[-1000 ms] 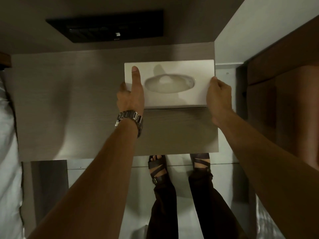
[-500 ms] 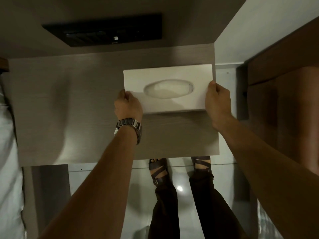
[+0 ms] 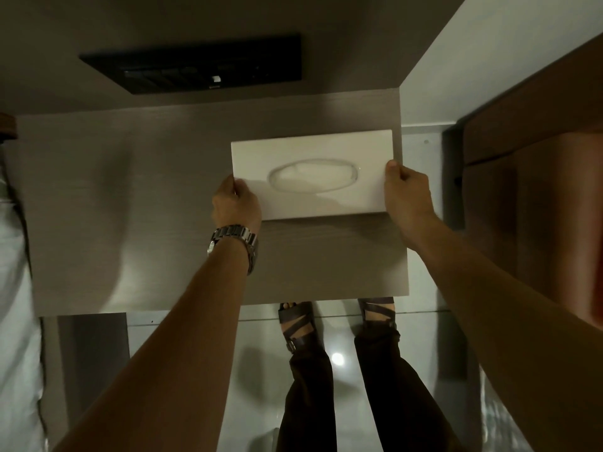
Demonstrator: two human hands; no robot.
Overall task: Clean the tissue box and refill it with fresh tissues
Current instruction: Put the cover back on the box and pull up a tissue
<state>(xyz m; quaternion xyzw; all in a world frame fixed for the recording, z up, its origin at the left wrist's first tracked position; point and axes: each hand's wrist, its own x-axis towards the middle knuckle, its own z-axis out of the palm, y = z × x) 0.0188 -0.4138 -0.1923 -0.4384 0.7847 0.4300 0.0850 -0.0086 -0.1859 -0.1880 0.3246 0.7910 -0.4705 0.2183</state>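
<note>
left hand + right hand | grip tissue box ends | above table

Tissue box: a white, glossy, flat rectangular box seen from above, its long side running left to right. The top face carries a central oval opening through which pale tissue shows. The box sits over the right rear part of the grey wood-grain tabletop, its right end near the tabletop's right edge, gripped at both short ends.
</note>
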